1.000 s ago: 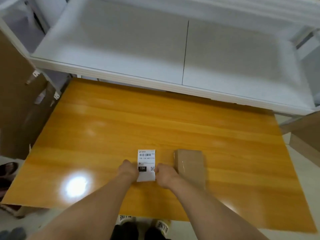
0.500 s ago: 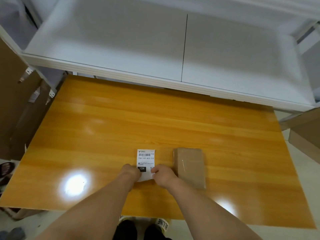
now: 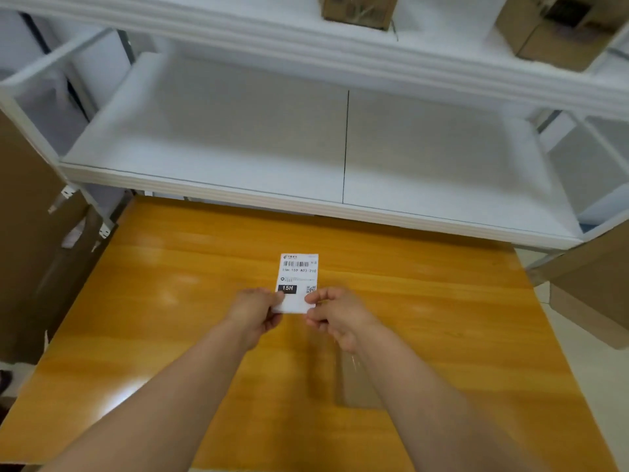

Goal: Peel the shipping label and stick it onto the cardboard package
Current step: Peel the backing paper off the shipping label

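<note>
A white shipping label (image 3: 298, 277) with a barcode, a black "15H" block and a small QR code is held up off the orange wooden table (image 3: 170, 318). My left hand (image 3: 256, 313) pinches its lower left corner and my right hand (image 3: 335, 315) pinches its lower right corner. The small brown cardboard package (image 3: 357, 383) lies flat on the table beneath my right forearm, which hides most of it.
A white shelf unit (image 3: 306, 199) overhangs the table's far edge, with cardboard boxes (image 3: 359, 8) on its upper shelf. Large brown cartons stand at the left (image 3: 23, 250) and right (image 3: 592, 284) of the table.
Both hands have lifted the label off the table and raised it; before, it lay flat beside the package. The view has tilted upward, showing the upper shelf.
</note>
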A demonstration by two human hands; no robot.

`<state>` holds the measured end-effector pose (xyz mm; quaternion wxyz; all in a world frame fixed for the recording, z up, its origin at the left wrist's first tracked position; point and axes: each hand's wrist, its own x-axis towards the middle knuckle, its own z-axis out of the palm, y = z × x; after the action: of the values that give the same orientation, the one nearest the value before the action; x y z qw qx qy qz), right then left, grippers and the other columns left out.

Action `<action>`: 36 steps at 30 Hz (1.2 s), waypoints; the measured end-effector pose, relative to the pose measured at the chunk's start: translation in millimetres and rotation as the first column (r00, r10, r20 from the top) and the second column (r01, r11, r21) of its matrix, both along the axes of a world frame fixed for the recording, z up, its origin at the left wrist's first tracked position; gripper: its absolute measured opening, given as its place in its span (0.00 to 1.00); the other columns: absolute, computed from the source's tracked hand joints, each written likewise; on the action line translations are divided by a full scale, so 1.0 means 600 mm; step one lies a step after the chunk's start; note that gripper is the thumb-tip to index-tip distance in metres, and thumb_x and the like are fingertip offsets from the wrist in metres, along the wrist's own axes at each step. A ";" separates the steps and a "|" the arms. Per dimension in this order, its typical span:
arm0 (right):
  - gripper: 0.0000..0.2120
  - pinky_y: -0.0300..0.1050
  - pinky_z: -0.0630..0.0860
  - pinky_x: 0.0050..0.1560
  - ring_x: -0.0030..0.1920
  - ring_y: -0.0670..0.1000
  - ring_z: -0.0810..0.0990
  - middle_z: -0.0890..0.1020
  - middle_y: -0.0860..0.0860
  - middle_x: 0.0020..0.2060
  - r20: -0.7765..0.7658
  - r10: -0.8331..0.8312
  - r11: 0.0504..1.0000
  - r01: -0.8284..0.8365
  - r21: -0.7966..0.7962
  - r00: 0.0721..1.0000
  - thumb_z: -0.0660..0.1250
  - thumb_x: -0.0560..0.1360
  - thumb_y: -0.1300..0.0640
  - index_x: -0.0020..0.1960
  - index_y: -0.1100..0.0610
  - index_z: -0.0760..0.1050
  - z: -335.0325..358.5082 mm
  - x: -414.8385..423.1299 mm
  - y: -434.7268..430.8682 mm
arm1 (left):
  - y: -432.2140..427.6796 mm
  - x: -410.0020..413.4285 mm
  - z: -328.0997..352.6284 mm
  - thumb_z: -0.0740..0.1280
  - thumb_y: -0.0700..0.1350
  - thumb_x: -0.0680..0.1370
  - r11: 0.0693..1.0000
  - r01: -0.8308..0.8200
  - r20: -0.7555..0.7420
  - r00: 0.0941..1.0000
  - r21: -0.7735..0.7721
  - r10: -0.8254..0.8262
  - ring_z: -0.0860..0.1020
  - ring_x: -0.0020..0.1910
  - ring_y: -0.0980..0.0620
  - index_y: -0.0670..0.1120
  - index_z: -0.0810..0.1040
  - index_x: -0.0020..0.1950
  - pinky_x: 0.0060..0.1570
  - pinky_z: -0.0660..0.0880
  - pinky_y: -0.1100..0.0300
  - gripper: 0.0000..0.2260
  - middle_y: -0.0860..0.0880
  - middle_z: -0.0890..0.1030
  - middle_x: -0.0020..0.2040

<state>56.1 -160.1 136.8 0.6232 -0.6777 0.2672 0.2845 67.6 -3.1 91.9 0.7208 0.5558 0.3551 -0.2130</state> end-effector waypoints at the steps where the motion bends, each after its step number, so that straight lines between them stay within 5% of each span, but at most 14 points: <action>1: 0.14 0.40 0.74 0.36 0.32 0.52 0.79 0.81 0.57 0.40 0.039 -0.029 0.999 0.028 0.025 0.999 0.65 0.74 0.77 0.46 0.60 0.76 0.026 0.007 -0.003 | 0.001 0.010 0.025 0.69 0.35 0.79 1.000 -0.011 0.054 0.999 -0.009 0.011 0.76 0.36 0.49 0.43 0.71 0.55 0.29 0.76 0.60 0.09 0.42 0.80 0.46; 6: 0.12 0.45 0.83 0.47 0.43 0.55 0.84 0.83 0.59 0.51 0.237 -0.104 0.992 0.085 0.091 0.966 0.69 0.73 0.75 0.50 0.60 0.80 0.145 0.020 -0.025 | 0.003 0.021 0.155 0.66 0.39 0.81 0.996 0.066 0.294 0.955 -0.052 -0.048 0.81 0.40 0.48 0.44 0.73 0.51 0.37 0.76 0.57 0.03 0.43 0.84 0.48; 11: 0.13 0.43 0.83 0.44 0.39 0.51 0.85 0.83 0.56 0.44 0.367 -0.203 0.971 0.139 0.193 0.908 0.68 0.73 0.75 0.51 0.61 0.80 0.226 0.010 -0.045 | 0.005 0.005 0.251 0.68 0.42 0.79 0.977 0.175 0.398 0.911 -0.122 -0.113 0.83 0.41 0.47 0.44 0.76 0.50 0.41 0.76 0.56 0.03 0.44 0.84 0.44; 16: 0.13 0.41 0.83 0.43 0.39 0.51 0.86 0.81 0.59 0.45 0.422 -0.218 0.966 0.132 0.223 0.880 0.69 0.73 0.75 0.53 0.62 0.81 0.265 0.000 -0.059 | -0.003 0.001 0.304 0.68 0.50 0.78 0.957 0.276 0.408 0.887 -0.089 -0.217 0.83 0.43 0.48 0.42 0.81 0.58 0.43 0.76 0.56 0.14 0.45 0.84 0.46; 21: 0.13 0.39 0.84 0.42 0.38 0.50 0.86 0.81 0.59 0.45 0.445 -0.213 0.965 0.117 0.235 0.870 0.68 0.73 0.76 0.53 0.62 0.81 0.282 -0.001 -0.073 | -0.016 0.003 0.331 0.67 0.42 0.80 0.951 0.309 0.421 0.866 -0.028 -0.269 0.83 0.35 0.52 0.42 0.81 0.48 0.41 0.76 0.57 0.05 0.47 0.85 0.38; 26: 0.14 0.40 0.84 0.44 0.40 0.50 0.86 0.83 0.58 0.46 0.438 -0.182 0.969 0.085 0.233 0.880 0.66 0.74 0.77 0.51 0.62 0.82 0.287 -0.001 -0.081 | -0.017 -0.003 0.342 0.66 0.38 0.80 0.946 0.321 0.468 0.829 0.048 -0.306 0.83 0.35 0.53 0.40 0.81 0.45 0.40 0.76 0.58 0.06 0.47 0.85 0.36; 28: 0.15 0.43 0.84 0.48 0.44 0.52 0.87 0.85 0.56 0.49 0.437 -0.115 0.987 0.053 0.153 0.892 0.65 0.75 0.76 0.51 0.59 0.83 0.287 -0.005 -0.078 | -0.019 -0.008 0.345 0.66 0.38 0.81 0.948 0.305 0.488 0.816 0.093 -0.311 0.83 0.35 0.53 0.41 0.81 0.44 0.40 0.77 0.59 0.07 0.47 0.85 0.37; 30: 0.18 0.49 0.83 0.51 0.49 0.53 0.85 0.83 0.51 0.56 0.478 0.111 0.980 -0.017 -0.198 0.871 0.64 0.76 0.72 0.55 0.52 0.82 0.292 -0.011 -0.072 | -0.020 -0.014 0.348 0.66 0.38 0.81 0.948 0.279 0.507 0.802 0.151 -0.317 0.83 0.35 0.54 0.41 0.81 0.43 0.41 0.77 0.59 0.07 0.47 0.85 0.37; 32: 0.19 0.38 0.79 0.46 0.52 0.48 0.79 0.76 0.45 0.62 0.510 0.341 0.847 -0.022 -0.531 0.790 0.62 0.79 0.66 0.60 0.44 0.78 0.304 -0.021 -0.061 | -0.020 -0.020 0.348 0.67 0.39 0.80 0.943 0.245 0.519 0.789 0.226 -0.329 0.83 0.36 0.53 0.42 0.81 0.43 0.42 0.77 0.58 0.07 0.48 0.86 0.37; 34: 0.19 0.30 0.70 0.52 0.62 0.42 0.72 0.72 0.42 0.64 0.606 0.458 0.782 0.029 -0.623 0.651 0.62 0.79 0.63 0.62 0.41 0.77 0.319 -0.029 -0.050 | -0.018 -0.027 0.348 0.68 0.40 0.80 0.931 0.219 0.529 0.774 0.292 -0.348 0.84 0.38 0.53 0.43 0.82 0.43 0.44 0.77 0.57 0.07 0.49 0.86 0.37; 36: 0.16 0.34 0.68 0.61 0.64 0.39 0.71 0.75 0.39 0.62 0.654 0.494 0.800 -0.005 -0.600 0.572 0.63 0.80 0.60 0.62 0.42 0.78 0.333 -0.037 -0.040 | -0.018 -0.035 0.350 0.69 0.42 0.80 0.924 0.216 0.545 0.755 0.317 -0.364 0.84 0.39 0.53 0.43 0.82 0.43 0.45 0.76 0.56 0.07 0.49 0.86 0.38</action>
<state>33.8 -183.8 336.4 0.4098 -0.9087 -0.0691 -0.0399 46.6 -13.6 302.2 0.6823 0.7237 0.0429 -0.0944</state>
